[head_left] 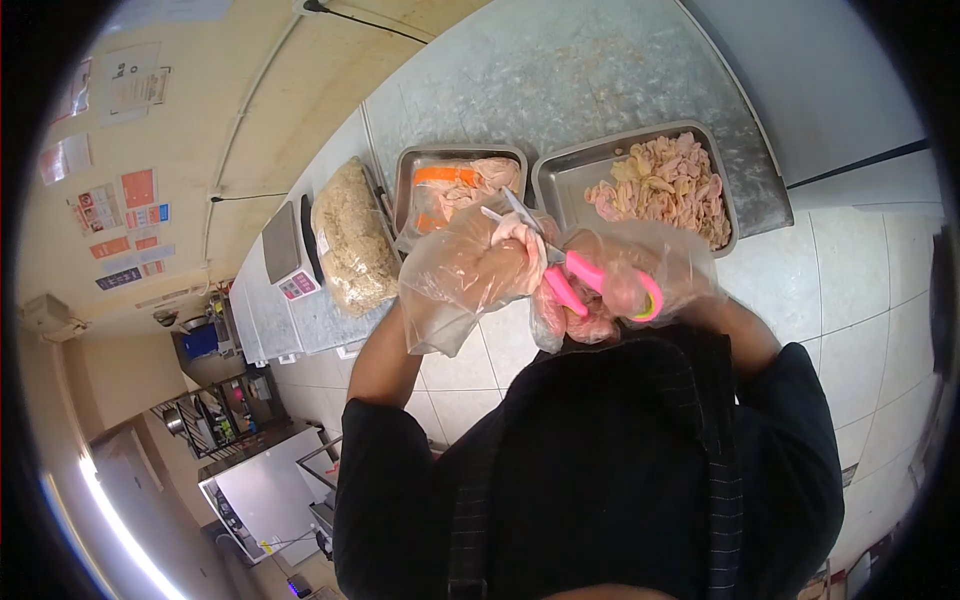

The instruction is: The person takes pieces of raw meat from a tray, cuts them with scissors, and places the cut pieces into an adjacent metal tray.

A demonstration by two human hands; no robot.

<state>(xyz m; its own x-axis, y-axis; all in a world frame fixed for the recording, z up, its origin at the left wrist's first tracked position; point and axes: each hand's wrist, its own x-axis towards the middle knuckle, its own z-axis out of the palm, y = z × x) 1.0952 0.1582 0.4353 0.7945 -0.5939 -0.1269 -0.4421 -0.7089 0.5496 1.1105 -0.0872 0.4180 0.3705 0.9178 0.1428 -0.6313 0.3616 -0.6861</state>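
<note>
On the left, a flat scale [288, 245] lies on the metal table [500, 80], and just beside it is a clear bag [352, 235] packed with beige, crumbly material. Next comes the smaller tray [460, 150], holding pale pink raw meat and a plastic packet with orange bands.

In front of this tray, above its near edge, the left hand [475, 270], in a loose clear plastic glove, has its grip closed around a raw piece [520, 242]. The piece is pale pink to whitish, soft, folded and moist-looking, bulging out by the fingers.

The scissors [583, 268] reach to the piece, their metal blades parted and pointing away from the body; the handles are bright pink with yellow-green inside one loop. The right hand [630, 290], gloved likewise, has its grip closed around those handles.

Farther right, the larger tray [565, 185] holds a heap of crinkled pink and yellowish pieces toward its right side, its left part bare metal.
</note>
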